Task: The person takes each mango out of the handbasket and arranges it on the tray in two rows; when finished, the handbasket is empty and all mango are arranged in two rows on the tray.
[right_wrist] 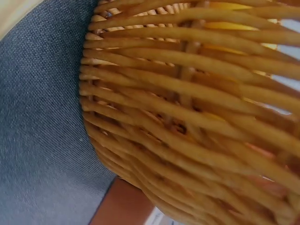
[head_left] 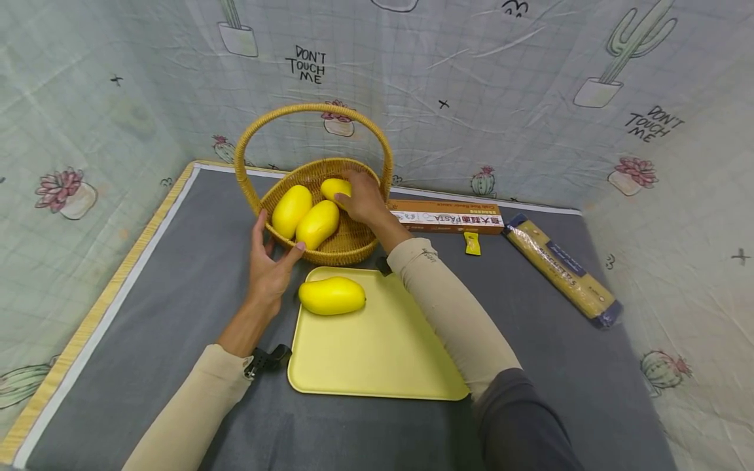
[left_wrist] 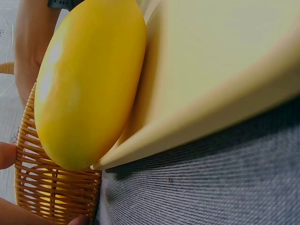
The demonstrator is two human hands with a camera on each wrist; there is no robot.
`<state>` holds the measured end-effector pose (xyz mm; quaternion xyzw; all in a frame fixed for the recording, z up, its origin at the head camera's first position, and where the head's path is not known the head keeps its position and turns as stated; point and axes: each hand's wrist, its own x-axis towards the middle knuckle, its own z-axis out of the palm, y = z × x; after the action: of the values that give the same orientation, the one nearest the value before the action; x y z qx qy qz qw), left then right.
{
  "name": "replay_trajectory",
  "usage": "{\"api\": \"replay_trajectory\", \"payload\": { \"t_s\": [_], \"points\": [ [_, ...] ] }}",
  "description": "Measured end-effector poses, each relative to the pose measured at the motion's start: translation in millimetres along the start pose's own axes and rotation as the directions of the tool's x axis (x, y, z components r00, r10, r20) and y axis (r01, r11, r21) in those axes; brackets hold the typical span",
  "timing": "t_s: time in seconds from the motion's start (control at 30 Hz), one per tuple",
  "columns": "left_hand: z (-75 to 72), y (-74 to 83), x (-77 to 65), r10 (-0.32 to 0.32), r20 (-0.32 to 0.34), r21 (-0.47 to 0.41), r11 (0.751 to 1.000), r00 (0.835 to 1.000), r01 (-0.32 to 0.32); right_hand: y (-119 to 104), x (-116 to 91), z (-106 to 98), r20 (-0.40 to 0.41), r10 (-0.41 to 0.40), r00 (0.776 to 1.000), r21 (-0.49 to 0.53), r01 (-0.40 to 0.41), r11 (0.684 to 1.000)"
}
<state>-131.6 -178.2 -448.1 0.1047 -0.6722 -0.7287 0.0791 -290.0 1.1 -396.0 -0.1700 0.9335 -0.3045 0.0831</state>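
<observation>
The wicker basket (head_left: 347, 256) stands by the back edge of the grey counter (head_left: 165, 275), which spreads well out to the basket's left; a pasta box (head_left: 448, 217) lies just to its right. Inside sit two mangoes (head_left: 318, 224) on its left, and a third mango (head_left: 335, 188) toward its back, pinched in the right hand (head_left: 366, 199), that grip parted about the fruit's width. The left hand (head_left: 269, 271) has its grip curled on the basket's rim. In front, a yellow tray (head_left: 383, 347) carries another mango (head_left: 332, 296) at the end nearest the basket.

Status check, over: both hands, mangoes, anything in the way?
Left hand on basket rim. Right hand inside, gripping one mango. Two other mangoes in basket, fourth mango on tray. No obstruction visible.
</observation>
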Motion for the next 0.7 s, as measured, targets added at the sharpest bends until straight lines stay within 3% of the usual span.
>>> {"api": "replay_trajectory", "payload": {
  "t_s": [0.4,0.7],
  "points": [
    [1.5,-0.1,-1.6,-0.001,-0.008,0.007,1.000,1.000,0.001,2,4,8,-0.037,0.035,0.999,-0.001,-0.035,0.999],
    [0.9,-0.4,-0.3,-0.002,-0.006,0.000,1.000,1.000,0.002,-1,-11,-2,-0.069,0.010,0.998,0.034,-0.007,0.999]
  ]
}}
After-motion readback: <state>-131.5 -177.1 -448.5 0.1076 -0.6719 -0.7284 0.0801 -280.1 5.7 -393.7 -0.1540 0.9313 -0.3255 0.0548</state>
